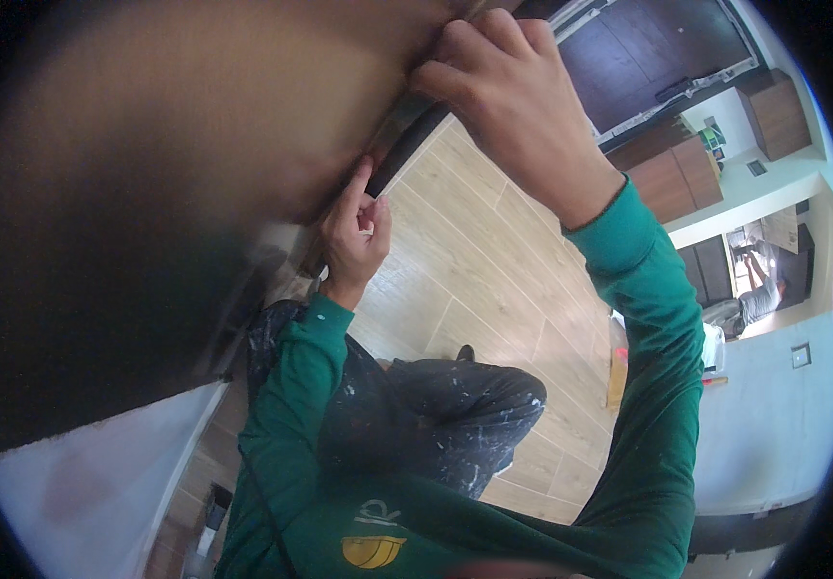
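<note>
A brown panel (223, 116) fills the upper left. At its edge, top centre, the right hand (508, 82) curls its fingers, perhaps for steadiness, grip unclear; below, the left hand (353, 236) touches with loosely spread fingers.

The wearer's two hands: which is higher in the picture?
The right hand, near the top edge; the left hand is lower, nearer the white-spotted trousers.

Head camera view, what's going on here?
A person in a green long-sleeved sweatshirt and dark, paint-spattered trousers is at a large brown panel. The bare right hand is curled at its edge, high in the picture; the bare left hand has a finger extended to that edge, lower down. Whether either grips it is hard to tell. Another person in a grey top is in the background.
</note>
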The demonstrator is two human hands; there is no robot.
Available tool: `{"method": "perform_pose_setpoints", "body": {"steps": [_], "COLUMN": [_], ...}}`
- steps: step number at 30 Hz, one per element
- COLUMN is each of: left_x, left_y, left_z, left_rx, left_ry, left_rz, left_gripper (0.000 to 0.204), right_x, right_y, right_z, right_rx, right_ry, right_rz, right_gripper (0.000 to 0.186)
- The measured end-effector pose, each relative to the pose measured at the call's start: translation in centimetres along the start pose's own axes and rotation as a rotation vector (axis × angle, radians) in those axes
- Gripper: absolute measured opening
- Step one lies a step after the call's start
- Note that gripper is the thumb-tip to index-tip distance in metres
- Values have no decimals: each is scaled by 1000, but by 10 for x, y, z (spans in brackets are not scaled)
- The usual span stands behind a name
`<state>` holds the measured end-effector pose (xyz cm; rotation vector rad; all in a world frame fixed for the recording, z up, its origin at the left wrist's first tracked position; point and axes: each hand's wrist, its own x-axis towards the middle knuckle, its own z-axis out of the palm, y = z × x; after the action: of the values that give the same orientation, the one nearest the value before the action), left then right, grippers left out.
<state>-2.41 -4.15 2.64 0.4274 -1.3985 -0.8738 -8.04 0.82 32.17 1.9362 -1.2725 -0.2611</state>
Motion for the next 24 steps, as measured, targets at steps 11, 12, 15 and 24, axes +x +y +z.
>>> {"method": "perform_pose_setpoints", "body": {"steps": [11, 12, 15, 24], "left_x": [7, 12, 19, 34], "left_y": [8, 14, 39, 58], "left_z": [-4, -4, 0, 17], "left_rx": [106, 146, 54, 78], "left_ry": [63, 94, 26, -118], "left_rz": [183, 273, 206, 54], "left_gripper": [53, 53, 54, 73], "right_x": [-37, -55, -131, -400], "right_y": [22, 24, 16, -169], "right_z": [-11, -19, -18, 98], "right_rx": [325, 339, 441, 799], "right_ry": [287, 291, 282, 151], "right_rz": [89, 195, 535, 1553], "right_gripper": [19, 17, 12, 21]}}
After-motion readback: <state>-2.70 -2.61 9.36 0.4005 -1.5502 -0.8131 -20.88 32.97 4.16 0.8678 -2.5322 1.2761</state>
